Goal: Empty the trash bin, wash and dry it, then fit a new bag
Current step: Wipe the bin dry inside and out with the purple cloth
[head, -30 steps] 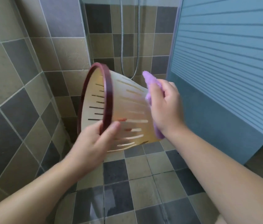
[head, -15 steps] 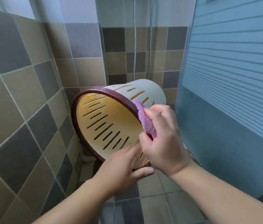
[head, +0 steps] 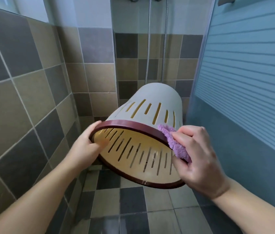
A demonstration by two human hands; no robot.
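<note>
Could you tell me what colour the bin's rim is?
Dark maroon rim, clearest in the head view.

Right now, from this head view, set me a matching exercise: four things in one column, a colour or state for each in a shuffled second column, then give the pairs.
Things:
1. trash bin
2. bin rim
3. cloth
4. left hand

Colours or states:
A. purple, pinched in the right hand against the rim
B. dark red band round the opening
C. pale with slots, tipped with its opening toward the camera
D. grips the rim on the side nearer the tiled wall

Pairs: 1-C, 2-B, 3-A, 4-D
</note>
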